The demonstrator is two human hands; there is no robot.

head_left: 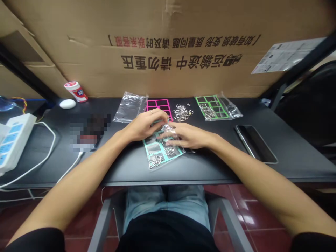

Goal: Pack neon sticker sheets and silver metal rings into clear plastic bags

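Note:
A clear plastic bag [172,161] lies in front of me, holding a turquoise grid-like frame [150,140] and silver metal rings and hooks [155,160]. At the bag's far upper end, my left hand [151,122] is closed, its fingers bent in on the plastic. My right hand [186,134] grips the bag's upper right part, some fingers stretched across it. The fingertips are partly hidden by crinkled plastic. Just beyond my hands lie a pink grid frame [159,102] and a loose pile of metal hooks and rings [183,112].
At the right back lies a bag [233,109] with a green grid frame [219,101]. Another clear bag [128,108] sits left of the pink frame. A phone [256,143] is on the right; a red-and-white bottle [76,91], white oval case [67,104] and power strip [18,140] are left. Cardboard [168,80] closes the back.

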